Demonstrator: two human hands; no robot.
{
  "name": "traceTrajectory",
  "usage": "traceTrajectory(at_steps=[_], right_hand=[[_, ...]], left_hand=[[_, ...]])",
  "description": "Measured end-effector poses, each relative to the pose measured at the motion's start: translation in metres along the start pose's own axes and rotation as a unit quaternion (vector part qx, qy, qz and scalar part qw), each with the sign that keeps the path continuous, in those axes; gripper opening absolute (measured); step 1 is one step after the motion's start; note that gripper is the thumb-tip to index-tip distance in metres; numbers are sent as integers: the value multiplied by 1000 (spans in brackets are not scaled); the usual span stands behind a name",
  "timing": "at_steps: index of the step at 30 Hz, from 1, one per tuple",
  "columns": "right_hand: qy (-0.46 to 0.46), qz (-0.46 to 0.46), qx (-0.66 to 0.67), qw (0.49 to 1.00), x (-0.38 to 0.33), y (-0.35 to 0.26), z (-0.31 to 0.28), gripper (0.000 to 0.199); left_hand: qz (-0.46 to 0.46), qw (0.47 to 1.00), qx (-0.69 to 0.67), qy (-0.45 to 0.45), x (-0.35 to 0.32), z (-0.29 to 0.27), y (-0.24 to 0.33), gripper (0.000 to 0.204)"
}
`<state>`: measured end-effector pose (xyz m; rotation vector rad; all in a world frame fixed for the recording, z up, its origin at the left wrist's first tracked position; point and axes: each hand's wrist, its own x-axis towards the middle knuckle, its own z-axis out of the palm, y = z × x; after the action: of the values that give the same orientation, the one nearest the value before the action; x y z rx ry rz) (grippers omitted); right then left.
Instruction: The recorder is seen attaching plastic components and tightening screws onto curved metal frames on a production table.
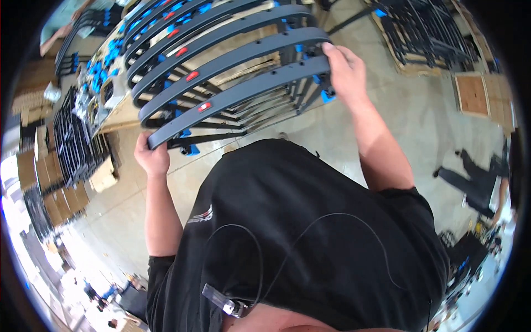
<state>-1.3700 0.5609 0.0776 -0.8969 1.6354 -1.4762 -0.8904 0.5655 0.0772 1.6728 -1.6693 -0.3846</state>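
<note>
A row of black curved metal frames (pixel 243 40) stands in front of me, one behind another, with red labels on their top bars. The nearest black frame (pixel 249 92) has a wide curved bar with small holes and a red and white label. My left hand (pixel 152 156) is closed around this bar's left end. At its right end, my right hand (pixel 347 72) grips the corner, fingers partly hidden behind it. Thin legs run down below the bar, and blue plastic pieces (pixel 328 97) sit near their ends.
Stacked black frames lie on a pallet (pixel 426 69) at far right and in another pile (pixel 77 146) at left. Blue parts (pixel 99 74) cover a table at upper left, where another person's arm (pixel 55 39) shows. A wooden crate (pixel 472 94) stands right.
</note>
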Motion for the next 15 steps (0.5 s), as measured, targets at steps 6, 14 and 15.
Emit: traceTrajectory(at_steps=[6, 14, 15], right_hand=[[-6, 39, 27, 999, -2, -9, 3, 31], [6, 3, -33, 999, 1, -7, 4, 25], [17, -38, -49, 998, 0, -9, 8, 25]], left_hand=[[-16, 999, -29, 2, 6, -1, -4, 12], [-81, 992, -69, -62, 12, -9, -1, 22], [-84, 993, -68, -56, 12, -15, 1, 22]])
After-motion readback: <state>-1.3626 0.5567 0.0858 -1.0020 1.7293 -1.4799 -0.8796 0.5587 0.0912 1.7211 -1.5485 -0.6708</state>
